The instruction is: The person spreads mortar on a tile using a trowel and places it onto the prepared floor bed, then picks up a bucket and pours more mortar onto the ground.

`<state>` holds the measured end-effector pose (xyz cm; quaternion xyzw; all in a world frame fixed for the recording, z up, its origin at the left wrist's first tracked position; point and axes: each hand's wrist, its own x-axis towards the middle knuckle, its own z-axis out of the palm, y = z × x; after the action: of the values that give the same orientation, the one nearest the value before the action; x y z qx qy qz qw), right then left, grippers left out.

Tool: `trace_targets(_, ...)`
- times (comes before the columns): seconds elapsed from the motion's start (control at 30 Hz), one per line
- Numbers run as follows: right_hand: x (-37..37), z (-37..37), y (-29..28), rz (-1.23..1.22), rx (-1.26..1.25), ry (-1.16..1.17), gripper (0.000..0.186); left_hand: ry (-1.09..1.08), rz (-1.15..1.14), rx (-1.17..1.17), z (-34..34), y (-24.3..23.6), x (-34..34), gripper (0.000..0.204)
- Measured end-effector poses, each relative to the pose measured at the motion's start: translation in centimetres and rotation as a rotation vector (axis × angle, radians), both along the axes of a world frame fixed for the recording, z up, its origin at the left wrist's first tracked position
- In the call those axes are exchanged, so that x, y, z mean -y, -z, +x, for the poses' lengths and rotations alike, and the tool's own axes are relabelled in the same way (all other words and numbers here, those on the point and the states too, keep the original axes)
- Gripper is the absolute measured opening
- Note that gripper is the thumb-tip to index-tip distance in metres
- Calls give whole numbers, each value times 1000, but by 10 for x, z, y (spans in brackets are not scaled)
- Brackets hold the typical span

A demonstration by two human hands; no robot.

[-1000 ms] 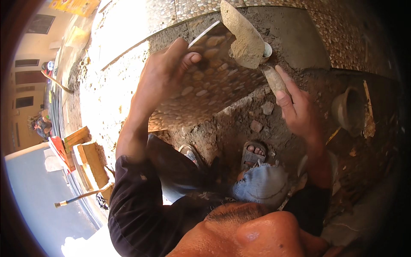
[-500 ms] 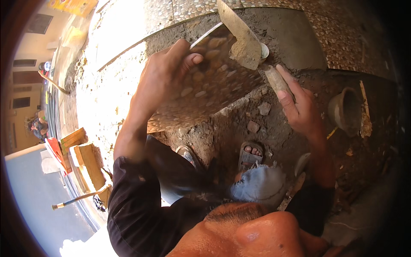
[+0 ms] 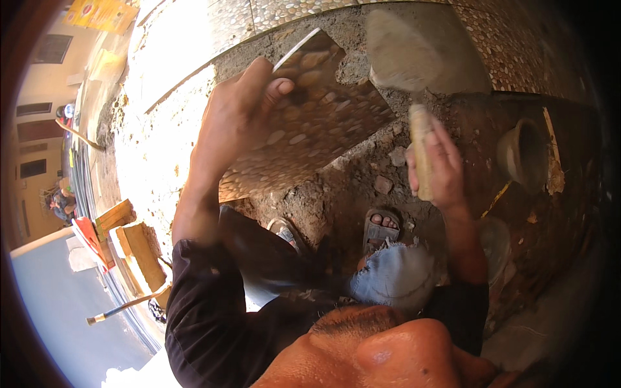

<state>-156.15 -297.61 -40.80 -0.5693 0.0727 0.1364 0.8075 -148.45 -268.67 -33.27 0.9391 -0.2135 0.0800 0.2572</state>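
My left hand [image 3: 242, 97] grips the upper left edge of a pebble-patterned tile [image 3: 304, 132]. Its pale edge shows beyond my fingers, and the tile looks tilted, though its underside is hidden. In my right hand [image 3: 440, 165] the fingers wrap around the wooden handle [image 3: 422, 145] of a trowel. The trowel's blade [image 3: 401, 55] is smeared by motion and lies flat over the grey mortar [image 3: 352, 45] at the far side. Blade and grey surface are hard to tell apart there.
Pebble-patterned tiles [image 3: 291, 11] border the mortar at the back. A round bowl-like pot [image 3: 521, 155] stands at the right. Broken stones [image 3: 383, 185] lie on the soil near my sandalled feet. Wooden blocks [image 3: 139, 255] and a long-handled tool [image 3: 126, 307] are at the left.
The trowel's blade has turned from edge-up to flat and swung right over the grey surface. My right hand has drawn nearer to me. My left hand and the tile have shifted slightly left.
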Motion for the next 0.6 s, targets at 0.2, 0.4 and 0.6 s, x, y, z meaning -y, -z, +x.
trace_targets(0.2,2,2,8,139,49,129,50,22,-54,-36,2,-1,5,30)
trace_targets(0.4,-2,-5,15,83,8,8,50,33,-8,-10,0,-2,4,32)
trace_targets(0.6,1,-6,21,89,9,26,51,46,2,-11,0,-1,3,32)
